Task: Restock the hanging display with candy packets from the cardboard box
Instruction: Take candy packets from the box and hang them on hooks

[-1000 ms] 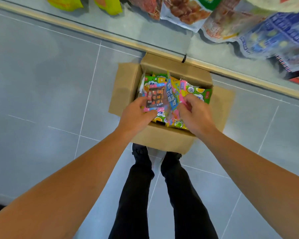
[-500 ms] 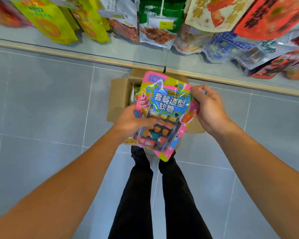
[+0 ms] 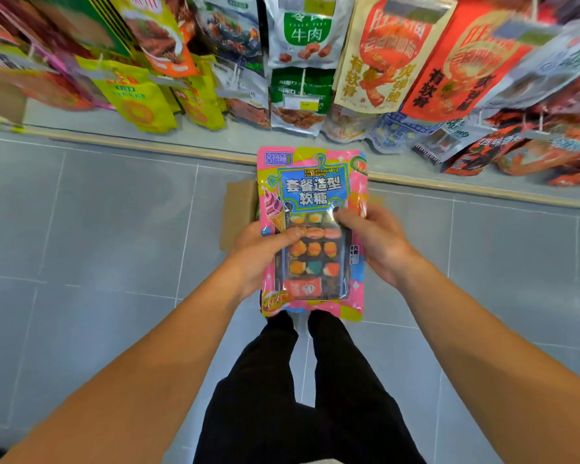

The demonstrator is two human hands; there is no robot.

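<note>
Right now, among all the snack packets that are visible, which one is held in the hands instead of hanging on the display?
The pink candy packet with the blue label, gripped by the left hand and right hand. The other packets hang above it.

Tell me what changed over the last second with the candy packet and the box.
Both hands, left and right, lifted the candy packet out of the cardboard box and raised it toward the hanging display. The box stayed on the floor, now mostly hidden behind the packet.
</note>
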